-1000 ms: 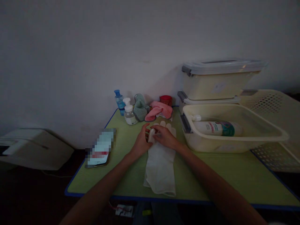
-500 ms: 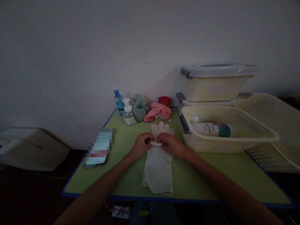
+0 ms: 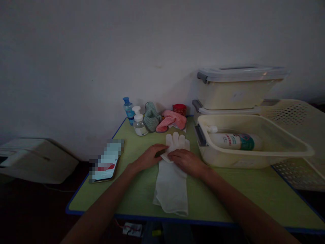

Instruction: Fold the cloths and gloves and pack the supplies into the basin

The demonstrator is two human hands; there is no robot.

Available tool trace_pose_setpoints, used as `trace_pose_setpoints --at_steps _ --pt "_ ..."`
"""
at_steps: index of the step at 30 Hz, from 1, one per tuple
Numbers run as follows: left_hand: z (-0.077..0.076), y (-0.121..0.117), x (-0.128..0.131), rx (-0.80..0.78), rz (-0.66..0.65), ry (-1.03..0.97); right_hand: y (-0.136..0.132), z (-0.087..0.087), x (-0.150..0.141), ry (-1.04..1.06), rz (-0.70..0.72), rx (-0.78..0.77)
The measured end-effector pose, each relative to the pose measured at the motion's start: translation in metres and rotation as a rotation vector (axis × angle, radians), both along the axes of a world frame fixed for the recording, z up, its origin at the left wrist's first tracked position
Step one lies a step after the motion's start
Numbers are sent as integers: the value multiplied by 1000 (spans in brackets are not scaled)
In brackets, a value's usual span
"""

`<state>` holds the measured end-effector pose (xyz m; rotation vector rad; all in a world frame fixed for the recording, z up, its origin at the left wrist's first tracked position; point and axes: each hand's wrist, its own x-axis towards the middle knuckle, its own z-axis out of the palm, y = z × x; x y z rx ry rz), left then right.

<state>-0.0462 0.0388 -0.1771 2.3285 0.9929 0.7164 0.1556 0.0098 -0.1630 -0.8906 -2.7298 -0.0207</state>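
Noting the white glove [image 3: 171, 181] left of the open tub [image 3: 228, 160], right hand [image 3: 187, 161] laid on it, left hand [image 3: 151, 157] curved at its edge, any pinch unclear, we judge uneven dragging could crease it.

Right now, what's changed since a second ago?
The left hand and right hand have both drawn back along the white glove, toward the wearer. The glove's thumb, held up before, now appears folded across its palm. The phone, pink cloth and blue bottle stayed put.
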Motion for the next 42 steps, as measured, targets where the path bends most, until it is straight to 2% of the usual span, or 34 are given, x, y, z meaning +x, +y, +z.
trace_pose_setpoints --at_steps 6,13,18,24,30,34,38,42 --pt "5 1 -1 -29 -103 60 1 -2 -2 -8 -8 -20" --pt "13 5 -8 -124 -161 109 -3 6 -2 -28 -8 -73" --pt "4 6 -5 -148 -76 -6 -7 10 2 -19 19 -108" --pt "-7 11 -1 -47 -102 -19 -4 6 4 -19 31 -112" --pt "-8 11 -2 -45 -71 -19 -6 4 5 42 22 -142" --pt "-7 10 -2 -42 -57 -57 -8 10 8 102 5 -180" --pt "-6 8 -2 -15 -54 -106 -22 26 11 183 -27 -167" --pt "-2 4 -1 53 -40 -109 -60 41 5 144 -1 -180"
